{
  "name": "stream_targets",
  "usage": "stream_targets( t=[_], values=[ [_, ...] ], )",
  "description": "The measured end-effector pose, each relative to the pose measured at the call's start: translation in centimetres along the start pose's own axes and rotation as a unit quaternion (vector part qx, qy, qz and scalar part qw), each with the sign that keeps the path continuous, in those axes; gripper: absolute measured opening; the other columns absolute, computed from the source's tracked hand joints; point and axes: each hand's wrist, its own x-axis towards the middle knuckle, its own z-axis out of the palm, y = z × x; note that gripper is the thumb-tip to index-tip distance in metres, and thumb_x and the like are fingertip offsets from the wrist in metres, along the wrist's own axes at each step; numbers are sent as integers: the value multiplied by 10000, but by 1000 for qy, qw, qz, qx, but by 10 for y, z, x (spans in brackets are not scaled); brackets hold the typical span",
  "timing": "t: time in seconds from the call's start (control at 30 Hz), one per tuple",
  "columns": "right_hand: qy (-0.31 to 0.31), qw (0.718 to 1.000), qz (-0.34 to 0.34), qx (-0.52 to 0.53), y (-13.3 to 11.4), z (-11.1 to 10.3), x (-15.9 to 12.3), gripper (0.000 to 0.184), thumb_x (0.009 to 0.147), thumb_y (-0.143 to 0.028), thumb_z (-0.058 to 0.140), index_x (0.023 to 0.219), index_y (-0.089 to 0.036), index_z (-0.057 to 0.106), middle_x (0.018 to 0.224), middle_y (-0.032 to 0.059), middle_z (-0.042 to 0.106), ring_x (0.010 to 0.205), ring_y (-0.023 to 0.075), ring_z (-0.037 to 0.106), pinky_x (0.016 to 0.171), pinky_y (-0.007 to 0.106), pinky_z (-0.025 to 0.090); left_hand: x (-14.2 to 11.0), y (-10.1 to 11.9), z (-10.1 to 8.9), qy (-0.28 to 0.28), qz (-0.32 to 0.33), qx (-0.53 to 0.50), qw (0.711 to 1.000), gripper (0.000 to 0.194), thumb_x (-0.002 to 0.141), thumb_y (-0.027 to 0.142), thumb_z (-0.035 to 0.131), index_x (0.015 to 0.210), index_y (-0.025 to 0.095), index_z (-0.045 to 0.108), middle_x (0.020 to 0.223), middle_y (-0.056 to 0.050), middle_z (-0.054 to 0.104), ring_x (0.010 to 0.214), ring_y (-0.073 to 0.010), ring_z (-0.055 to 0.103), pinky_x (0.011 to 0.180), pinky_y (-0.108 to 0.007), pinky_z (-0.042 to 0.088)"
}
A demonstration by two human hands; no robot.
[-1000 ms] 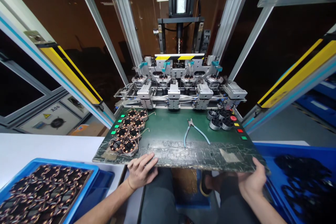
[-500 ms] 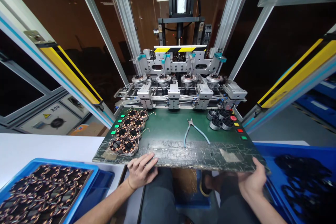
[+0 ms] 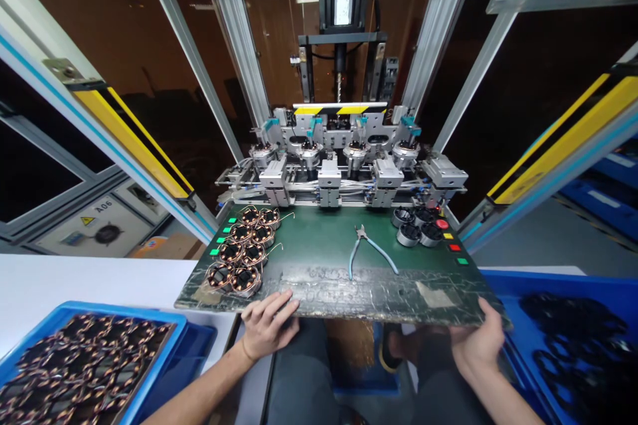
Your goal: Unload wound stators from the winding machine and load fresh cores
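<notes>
My left hand (image 3: 269, 325) rests on the front edge of the green worktable (image 3: 309, 249), fingers stretched out and holding nothing. At the right front corner, my right hand (image 3: 481, 345) grips the edge, its thumb on top and its other fingers mostly hidden underneath. Side cutters (image 3: 363, 235) with blue handles lie spread on the table between the hands. Several copper-wound stators (image 3: 246, 279) stand in two columns ahead of my left hand. Several unwound stator cores (image 3: 409, 234) sit at the back right. The winding machine (image 3: 329, 176) holds a row of stators behind the table.
Lit push buttons (image 3: 454, 248) line the table's right side, with green ones at left. A blue bin (image 3: 182, 332) of wound stators stands at left, another blue bin (image 3: 508, 282) with dark parts at right. Yellow guard bars (image 3: 134, 139) flank the machine.
The machine's striped rear plate and teal-tipped arms rose half a second ago and are now back down. Both my hands have stayed where they were.
</notes>
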Motion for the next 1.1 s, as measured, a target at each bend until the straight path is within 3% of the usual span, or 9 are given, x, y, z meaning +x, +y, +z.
stream_targets(
  t=[0.4,0.6,0.77,1.1],
  values=[
    [6,1000,0,-8,-4,4,-4,396,748,-402,743,1097,-219,767,1124,9,779,971,216,712,778,335,634,8,2,-2,7,1,-11,1000,580,839,363,867,1392,377,697,1182,15,823,1061,-227,698,941,-418,399],
    [4,1000,11,-3,-4,4,-4,410,757,-392,736,1131,-229,770,1140,-3,774,1011,215,710,871,362,641,8,3,-3,6,-1,-14,1000,586,846,375,868,1404,377,692,1187,18,823,1068,-223,697,933,-420,397],
    [1,1000,10,-4,-3,3,-2,431,753,-401,746,1148,-229,776,1168,3,772,1040,220,709,828,339,640,9,2,-3,8,2,-12,1000,459,862,373,851,1306,345,739,1171,7,828,1062,-224,698,930,-424,399],
    [-15,1000,10,3,-4,4,-5,433,762,-405,747,1157,-231,775,1204,5,771,1132,251,704,946,403,640,12,3,-3,13,6,-15,1000,382,872,364,839,1243,311,767,1151,-5,835,1073,-215,690,926,-419,405]
  ],
)
